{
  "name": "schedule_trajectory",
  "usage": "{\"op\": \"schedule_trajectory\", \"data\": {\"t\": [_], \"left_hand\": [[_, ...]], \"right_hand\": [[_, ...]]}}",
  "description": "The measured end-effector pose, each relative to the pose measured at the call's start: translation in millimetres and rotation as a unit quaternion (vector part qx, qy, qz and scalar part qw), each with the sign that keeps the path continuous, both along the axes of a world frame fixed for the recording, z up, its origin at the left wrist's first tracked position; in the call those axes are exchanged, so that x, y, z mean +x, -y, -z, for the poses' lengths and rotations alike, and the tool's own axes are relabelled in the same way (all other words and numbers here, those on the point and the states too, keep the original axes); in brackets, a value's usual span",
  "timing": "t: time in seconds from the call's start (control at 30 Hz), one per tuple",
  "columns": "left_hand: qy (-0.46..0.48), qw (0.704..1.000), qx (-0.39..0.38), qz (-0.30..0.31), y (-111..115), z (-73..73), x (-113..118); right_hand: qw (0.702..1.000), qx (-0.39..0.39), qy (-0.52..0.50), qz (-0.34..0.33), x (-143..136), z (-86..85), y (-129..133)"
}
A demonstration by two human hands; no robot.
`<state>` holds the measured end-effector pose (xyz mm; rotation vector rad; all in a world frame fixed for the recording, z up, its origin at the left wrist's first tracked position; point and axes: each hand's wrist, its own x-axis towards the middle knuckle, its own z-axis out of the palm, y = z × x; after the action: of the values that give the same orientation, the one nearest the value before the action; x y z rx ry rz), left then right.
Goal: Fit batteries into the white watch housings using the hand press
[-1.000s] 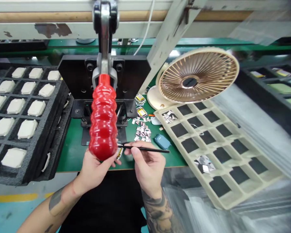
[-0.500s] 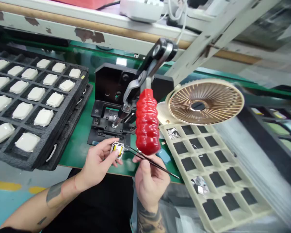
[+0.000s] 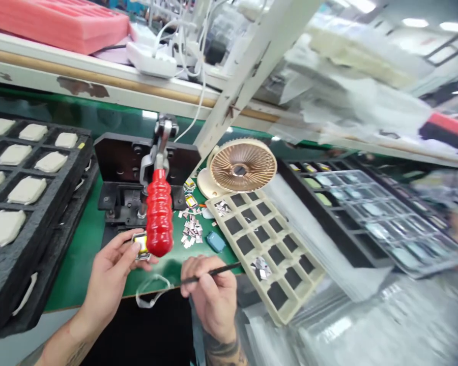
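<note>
My left hand [image 3: 112, 277] pinches a small white-framed casing [image 3: 140, 245] with a yellow-edged part inside, partly hidden behind the red handle [image 3: 159, 213] of a toggle-clamp press. In my right hand [image 3: 211, 295] is a pair of dark tweezers [image 3: 224, 269], lying across the fingers and pointing up to the right. A thin translucent loop [image 3: 149, 300] hangs at the table's front edge between my hands; whether the tweezers touch it I cannot tell. Small silvery pieces [image 3: 192, 230] lie scattered on the green table beside a blue casing [image 3: 216, 241].
Black foam trays [image 3: 53, 244] of white casings stand stacked at left. A beige compartment tray [image 3: 278, 312] lies at right, with a round fan [image 3: 244, 166] behind it. Further right are a dark tray [image 3: 343, 239] and a clear-lidded one [image 3: 416, 272]. A shelf beam [image 3: 248, 76] slants above.
The view has swung right, bringing the scattered pieces and far trays into sight. My right hand has drawn the tweezers away from the casing and turned them. The translucent loop now shows.
</note>
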<state>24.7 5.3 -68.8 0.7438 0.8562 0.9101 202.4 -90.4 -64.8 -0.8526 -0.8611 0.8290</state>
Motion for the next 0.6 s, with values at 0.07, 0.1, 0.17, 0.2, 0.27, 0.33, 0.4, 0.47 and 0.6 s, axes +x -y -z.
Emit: {"op": "schedule_trajectory", "data": {"t": [0.07,0.1,0.17,0.2,0.27,0.33,0.4,0.47,0.6], "left_hand": [[-0.011,1.0,0.009,0.002,1,3.0,-2],[-0.014,1.0,0.019,0.011,2,5.0,-3],[-0.016,0.998,0.044,0.033,4,9.0,-4],[-0.017,0.997,0.056,0.041,5,10.3,-5],[-0.024,0.995,0.076,0.052,7,11.1,-4],[-0.033,0.994,0.091,0.053,8,9.9,-2],[-0.04,0.993,0.101,0.052,9,8.1,-1],[-0.052,0.992,0.104,0.052,9,7.0,-1],[-0.104,0.986,0.109,0.068,11,7.6,-7]], "right_hand": [[0.997,0.052,-0.025,-0.041,21,-26.9,7],[0.994,0.086,-0.027,-0.061,34,-40.7,7],[0.99,0.13,0.011,-0.048,60,-63.6,-3],[0.99,0.13,0.047,-0.002,70,-71.0,-15],[0.971,0.046,0.132,0.192,83,-75.8,-47],[0.946,0.002,0.163,0.28,84,-68.7,-78],[0.921,-0.021,0.203,0.332,77,-54.5,-92],[0.894,-0.039,0.268,0.357,68,-38.2,-83],[0.839,-0.028,0.488,0.238,52,-11.7,-34]]}}
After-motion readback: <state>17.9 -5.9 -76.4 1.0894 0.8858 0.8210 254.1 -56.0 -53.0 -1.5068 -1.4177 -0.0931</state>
